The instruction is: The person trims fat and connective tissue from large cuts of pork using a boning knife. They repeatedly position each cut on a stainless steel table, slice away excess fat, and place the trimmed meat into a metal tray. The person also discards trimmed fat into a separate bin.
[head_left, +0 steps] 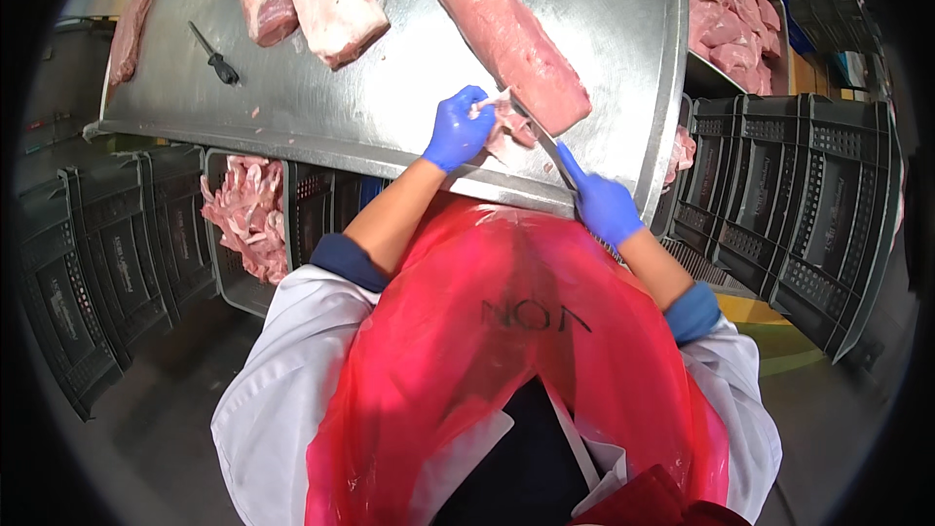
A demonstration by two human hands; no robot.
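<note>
My left hand [456, 131], in a blue glove, pinches pale meat trimmings [511, 127] near the steel table's front edge. My right hand [602, 203], also gloved, grips a knife [543, 136], its blade lying along the lower left side of a long pink loin [502, 29] beside those trimmings. At the back left, two fat-covered meat pieces [331, 10] lie with part of another. A thin dark-red strip [134, 24] rests at the far left, and a black-handled rod-like tool [220, 63] lies to its right.
The steel table [166, 129] has a raised rim. A tray of cut meat [735, 15] stands at upper right. Dark plastic crates [779, 205] flank me; one at left holds trimmings [248, 214], and more meat shows beside the table's right edge. A red plastic apron covers my front.
</note>
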